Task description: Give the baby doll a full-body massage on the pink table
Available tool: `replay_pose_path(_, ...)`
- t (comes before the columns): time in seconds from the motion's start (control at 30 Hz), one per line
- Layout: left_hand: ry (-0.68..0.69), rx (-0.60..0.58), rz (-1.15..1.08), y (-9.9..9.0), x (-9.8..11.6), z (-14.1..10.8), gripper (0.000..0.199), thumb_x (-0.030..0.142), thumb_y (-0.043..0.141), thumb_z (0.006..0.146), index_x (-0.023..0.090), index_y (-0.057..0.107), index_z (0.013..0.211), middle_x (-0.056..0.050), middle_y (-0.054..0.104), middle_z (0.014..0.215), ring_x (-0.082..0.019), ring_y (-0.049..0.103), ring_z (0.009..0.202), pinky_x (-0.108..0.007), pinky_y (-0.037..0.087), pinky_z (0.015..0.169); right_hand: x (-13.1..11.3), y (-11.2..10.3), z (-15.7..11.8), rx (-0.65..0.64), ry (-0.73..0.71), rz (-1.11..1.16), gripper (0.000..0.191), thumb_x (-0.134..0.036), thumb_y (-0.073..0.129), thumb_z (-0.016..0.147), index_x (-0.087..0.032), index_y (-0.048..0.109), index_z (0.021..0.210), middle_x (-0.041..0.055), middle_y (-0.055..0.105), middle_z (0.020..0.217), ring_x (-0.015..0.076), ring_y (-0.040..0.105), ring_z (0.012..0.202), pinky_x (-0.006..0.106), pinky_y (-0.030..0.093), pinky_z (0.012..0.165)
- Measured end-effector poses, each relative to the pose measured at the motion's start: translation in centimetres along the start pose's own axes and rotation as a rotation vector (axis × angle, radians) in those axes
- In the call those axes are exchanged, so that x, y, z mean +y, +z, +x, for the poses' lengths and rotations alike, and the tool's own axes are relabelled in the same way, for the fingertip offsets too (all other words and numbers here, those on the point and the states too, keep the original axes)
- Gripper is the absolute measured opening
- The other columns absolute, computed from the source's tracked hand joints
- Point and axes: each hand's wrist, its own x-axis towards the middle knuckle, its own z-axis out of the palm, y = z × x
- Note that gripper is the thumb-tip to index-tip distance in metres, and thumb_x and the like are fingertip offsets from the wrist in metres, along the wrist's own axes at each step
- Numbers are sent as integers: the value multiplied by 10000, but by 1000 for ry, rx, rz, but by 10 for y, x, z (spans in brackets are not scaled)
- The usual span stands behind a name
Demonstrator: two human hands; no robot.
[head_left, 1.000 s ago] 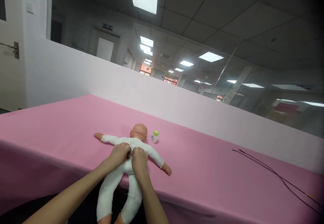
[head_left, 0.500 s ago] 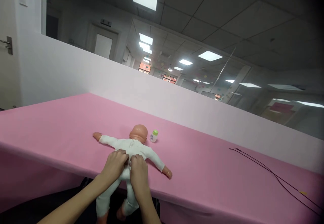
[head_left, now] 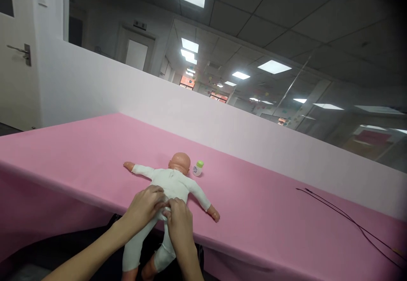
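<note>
White doll suit (head_left: 173, 185) has left hand (head_left: 145, 207) and right hand (head_left: 180, 221) pinching its waist.

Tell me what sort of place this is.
Probably an indoor training or childcare room: a bald, white-clothed baby doll lies partly on a pink cloth-covered table, and bright rectangular ceiling lights show above a plain white wall.
</note>
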Motion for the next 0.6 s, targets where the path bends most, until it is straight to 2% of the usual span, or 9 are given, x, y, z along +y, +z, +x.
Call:
replay_pose_path(0.13,-35,-47,161,6,4,-14,277,72,522,938,216,753,887,-81,723,1000,-271,671,997,-368,478,792,0,13,-3,57,16,8,250,-36,578,895,-245,711,926,48,747,957,265,684,946,345,458,789)
replay_pose_path(0.37,-67,-86,237,20,14,0,316,60,469,962,163,762,903,-140,742,977,-303,670,1030,-377,454,796,-4,25,-4,78,52,9,240,-79,523,958,-227,712,941,80,716,968,276,657,951,373,476,845)
replay_pose_path(0.47,-12,-84,215,13,6,-5,301,79,491,954,182,773,948,-120,743,1011,-289,674,1051,-358,462,809,5,20,-5,92,48,216,179,-153,563,953,-227,725,966,72,718,1005,268,659,996,375,498,891)
replay_pose_path(0.53,26,-69,92,4,-5,-7,217,171,576,950,226,784,976,-75,748,1016,-273,680,1057,-340,471,815,17,12,-5,60,33,446,125,-226,615,924,-223,734,964,66,732,1007,264,678,1014,372,518,919)
replay_pose_path(0.6,24,-56,-70,-6,-16,-1,177,307,625,957,252,791,930,-30,756,956,-249,695,979,-325,487,799,33,2,-1,38,69,625,149,-304,618,912,-214,732,947,75,751,981,267,707,974,369,544,890)
